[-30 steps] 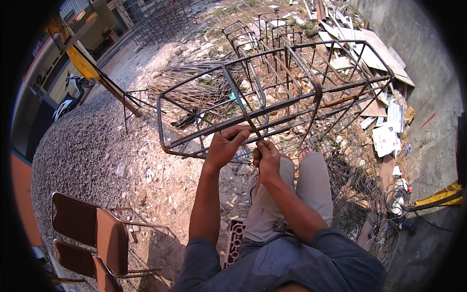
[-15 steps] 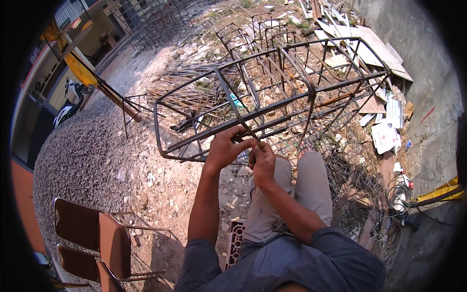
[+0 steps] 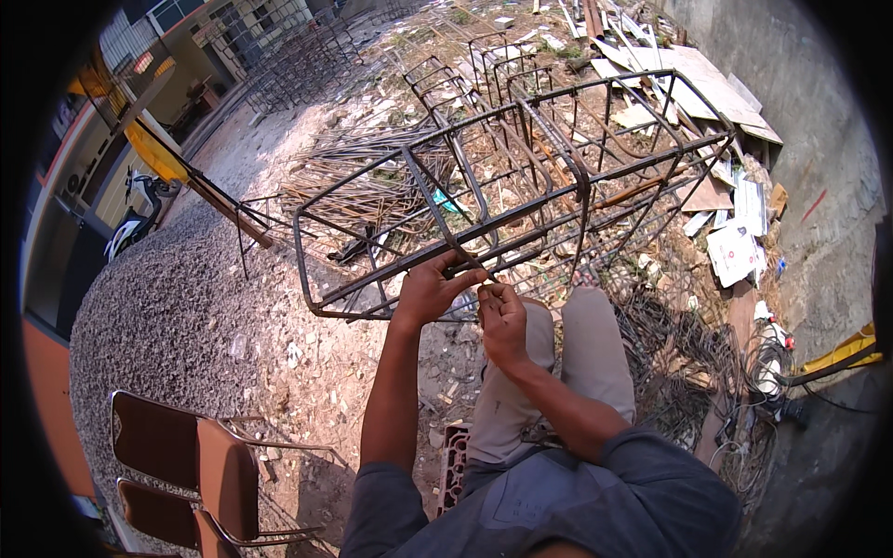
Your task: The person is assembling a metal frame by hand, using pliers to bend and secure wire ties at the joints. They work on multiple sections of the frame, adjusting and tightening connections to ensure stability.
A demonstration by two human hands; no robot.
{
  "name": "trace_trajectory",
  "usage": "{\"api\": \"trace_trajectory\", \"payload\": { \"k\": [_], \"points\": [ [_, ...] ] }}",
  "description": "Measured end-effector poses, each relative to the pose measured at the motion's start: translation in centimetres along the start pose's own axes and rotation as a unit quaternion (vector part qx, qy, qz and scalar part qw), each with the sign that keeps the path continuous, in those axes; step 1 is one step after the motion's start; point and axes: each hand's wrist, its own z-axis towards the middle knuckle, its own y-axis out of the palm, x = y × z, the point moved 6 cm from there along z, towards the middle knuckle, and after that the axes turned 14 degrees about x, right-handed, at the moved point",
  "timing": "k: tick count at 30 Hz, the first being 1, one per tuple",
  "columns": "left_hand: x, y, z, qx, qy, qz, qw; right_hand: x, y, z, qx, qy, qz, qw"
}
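Here's the rebar cage (image 3: 521, 186), a long rusty frame of steel bars lying on its side over gravel and rubble, right in front of the seated person's knees. The left hand (image 3: 430, 290) is on the cage's near bottom bar, fingers (image 3: 462, 276) stretched along and over the bar, thumb tucked beneath, so the bar runs through the grip rather than beside it. The right hand (image 3: 502, 316) sits just to the right, touching distance from the left, curled into a loose fist with its fingertips pinched together at the same bar; something thin may be between them, but it is too small to tell what. Both hands meet at one spot where an upright stirrup crosses the long bar.

Around them: a brown metal-framed chair (image 3: 186, 465) at lower left, well apart from the cage. A hollow red clay brick (image 3: 453, 465) sits under the person's legs. Loose coils of tie wire (image 3: 688, 344) lie tangled on the ground to the right, near the right knee. More rebar cages (image 3: 298, 70) stand at the far top left, and a pile of scrap boards (image 3: 688, 79) lies beyond the cage's far end.
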Motion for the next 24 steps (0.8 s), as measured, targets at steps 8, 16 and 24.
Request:
{"api": "trace_trajectory", "payload": {
  "k": [8, 16, 24],
  "points": [
    [0.2, -0.2, 0.4, 0.028, 0.013, -0.009, 0.999, -5.7, -0.2, -1.0, 0.045, -0.255, -0.229, 0.938],
    [0.4, 0.1, 0.5, -0.037, 0.021, -0.072, 0.996, -6.6, 0.2, -0.2, 0.04, -0.233, -0.184, 0.954],
    [-0.2, -0.1, 0.5, -0.048, 0.021, -0.122, 0.991, -3.9, 0.5, -0.8, 0.083, -0.236, -0.127, 0.96]
  ]
}}
